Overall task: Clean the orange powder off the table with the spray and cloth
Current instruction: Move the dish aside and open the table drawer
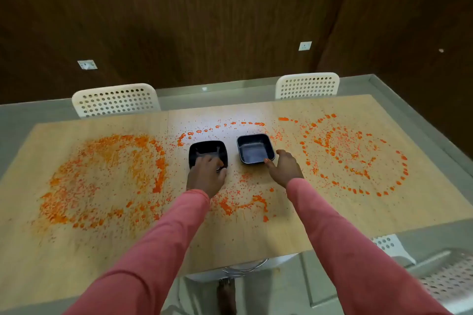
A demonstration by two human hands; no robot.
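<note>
Two bare hands out over the wooden table point(230, 243), both in pink sleeves. Left hand point(206, 174) curled over the near rim of a black square dish point(207, 152), fingers hooked inside and thumb outside, gripping it. Right hand point(282, 169) at the near right corner of a second black dish point(255, 148), fingertips and thumb touching the rim; fingers look fairly straight, more a press or a steadying touch than a closed hold, though hard to judge for certain. Both dishes apparently empty.

Orange powder point(107, 176) everywhere: a dense smeared ring well out to the left of the left grip, a dotted ring point(358, 158) well out to the right of the right grip, a thin arc just beyond both dishes, and loose clumps between the two wrists and nearer the body. No spray bottle or cloth anywhere in view.

Probable reason for the two-handed hold: dishes sit in the middle of the mess, in the way of any wiping stroke, so likely being cleared off first. Cleaning proper not begun, judging by the untouched powder.

White perforated chairs point(116, 100) beyond the far table edge, another at the near right.
</note>
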